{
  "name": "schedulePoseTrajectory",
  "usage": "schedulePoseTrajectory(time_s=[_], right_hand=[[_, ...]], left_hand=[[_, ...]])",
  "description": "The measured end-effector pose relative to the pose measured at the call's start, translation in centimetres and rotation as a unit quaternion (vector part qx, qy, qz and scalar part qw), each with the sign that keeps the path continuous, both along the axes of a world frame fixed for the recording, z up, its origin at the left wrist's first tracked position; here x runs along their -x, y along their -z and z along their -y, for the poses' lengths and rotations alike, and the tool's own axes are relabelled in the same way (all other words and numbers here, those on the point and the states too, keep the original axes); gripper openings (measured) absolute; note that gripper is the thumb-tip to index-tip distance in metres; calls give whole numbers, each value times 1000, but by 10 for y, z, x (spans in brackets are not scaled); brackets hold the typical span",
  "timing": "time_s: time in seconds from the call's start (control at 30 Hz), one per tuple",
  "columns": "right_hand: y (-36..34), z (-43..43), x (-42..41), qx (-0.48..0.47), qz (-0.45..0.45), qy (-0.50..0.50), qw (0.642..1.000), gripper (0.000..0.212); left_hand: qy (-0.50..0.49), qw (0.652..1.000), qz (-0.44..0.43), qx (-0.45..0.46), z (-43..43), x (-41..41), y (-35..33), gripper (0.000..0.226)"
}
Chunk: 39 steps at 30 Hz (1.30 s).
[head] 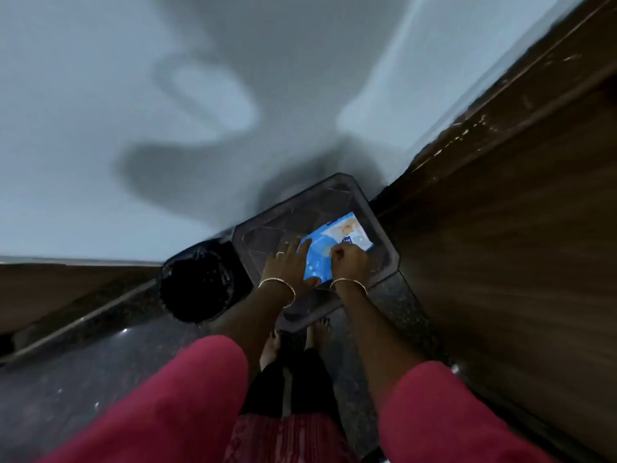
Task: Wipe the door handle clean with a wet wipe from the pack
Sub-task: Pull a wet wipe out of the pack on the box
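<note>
**Both hands at the wipe pack, no wipe out yet**

Two red sleeves (187, 399) fill the bottom of the view, and the bare forearms run forward from them to a dark stool (374, 262) standing in a corner, just beside a wooden door (500, 262). The blue wet wipe pack (337, 248) lies flat on the stool top. The left hand (287, 265) rests open, fingers spread, with its fingertips on the near-left edge of the pack, apparently pinning it down. The right hand (350, 262) is curled closed on the middle of the pack, fingertips pinched together as if at the flap or the first wipe; motion blur hides what, if anything, it grips. A dark bin lined with a black bag (200, 282) stands just left of the stool. The door handle is not in view.

The step looks like opening the pack or drawing a wipe. Risks from here: the light pack may lift or slide off the stool if the left hand eases up during the pull; several wipes may come out chained together; a weak pinch may tear the sheet.
</note>
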State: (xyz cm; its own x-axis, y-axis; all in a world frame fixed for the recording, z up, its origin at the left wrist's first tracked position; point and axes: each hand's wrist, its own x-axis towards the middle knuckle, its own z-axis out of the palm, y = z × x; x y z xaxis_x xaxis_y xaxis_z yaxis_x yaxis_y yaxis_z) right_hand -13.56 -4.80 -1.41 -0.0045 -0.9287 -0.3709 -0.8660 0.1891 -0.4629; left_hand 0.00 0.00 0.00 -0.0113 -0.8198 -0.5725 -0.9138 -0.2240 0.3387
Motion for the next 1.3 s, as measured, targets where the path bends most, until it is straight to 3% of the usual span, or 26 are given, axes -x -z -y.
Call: schedulePoseTrajectory(time_s=[0.27, 0.63, 0.9, 1.17, 1.3], right_hand=[[49, 9, 0, 15, -26, -52, 998, 15], [72, 4, 1, 91, -57, -90, 990, 10], [75, -8, 12, 99, 28, -75, 992, 5], [73, -13, 15, 107, 18, -78, 991, 23], [68, -14, 17, 117, 39, -68, 990, 19]], left_hand=[[-74, 997, -13, 2, 3, 21, 47, 112], [-84, 996, 3, 1, -1, 25, 73, 116], [-69, 998, -11, -11, -4, 27, 73, 115], [-26, 999, 37, -4, -7, 30, 78, 105], [-24, 999, 44, -11, -7, 31, 80, 107]])
